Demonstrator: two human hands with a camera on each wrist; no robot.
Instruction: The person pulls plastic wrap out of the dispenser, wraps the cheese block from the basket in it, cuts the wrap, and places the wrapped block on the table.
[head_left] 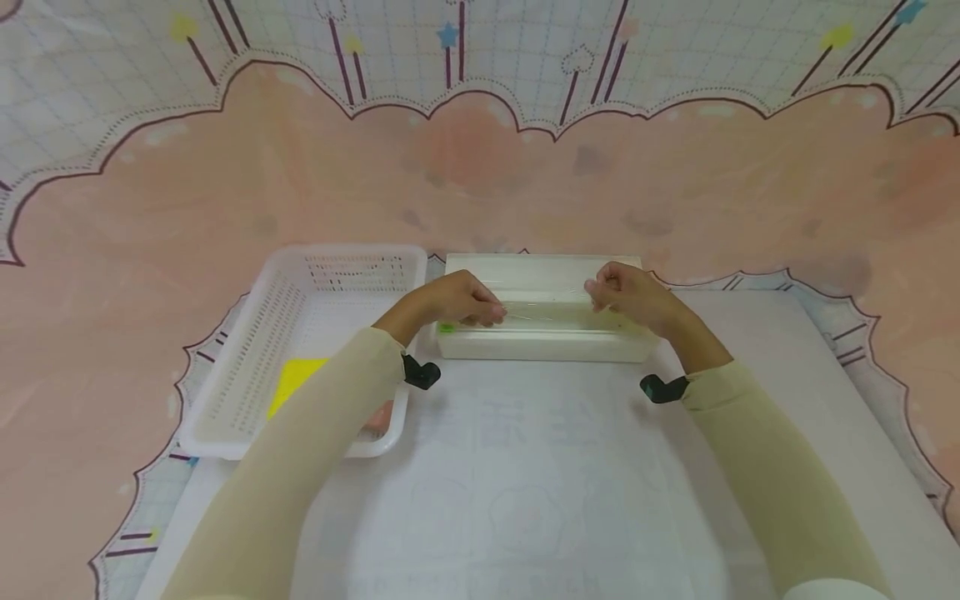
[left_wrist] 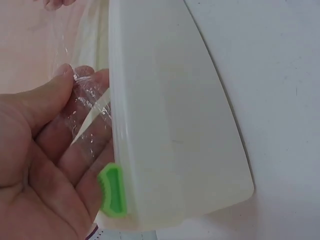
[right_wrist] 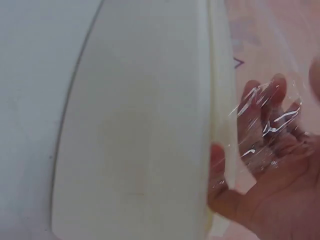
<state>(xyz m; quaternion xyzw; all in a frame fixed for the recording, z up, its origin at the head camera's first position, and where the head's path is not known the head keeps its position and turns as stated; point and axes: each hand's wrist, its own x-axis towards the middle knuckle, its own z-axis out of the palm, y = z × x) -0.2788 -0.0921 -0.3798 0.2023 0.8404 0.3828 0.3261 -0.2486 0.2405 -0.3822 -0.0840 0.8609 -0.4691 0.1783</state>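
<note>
A long cream-white cling film dispenser (head_left: 540, 347) lies crosswise in front of me, its lid raised at the back and a film roll (head_left: 562, 316) inside. Thin clear cling film (left_wrist: 92, 102) rises from it, creased and shiny. My left hand (head_left: 461, 298) pinches the film between thumb and fingertips above the left part of the box, close to a green slider (left_wrist: 115, 190) on its edge. Over the right part, my right hand (head_left: 630, 292) pinches the film too. Wrinkled film (right_wrist: 270, 125) spreads across its fingers in the right wrist view, with the thumb mostly outside that frame.
To the left stands a white perforated basket (head_left: 345, 250) holding a flat yellow item (head_left: 300, 379) and a pinkish-orange item (head_left: 380, 417), partly hidden by my left sleeve. A white sheet (head_left: 525, 475) covers the near table over a patterned peach cloth (head_left: 487, 183).
</note>
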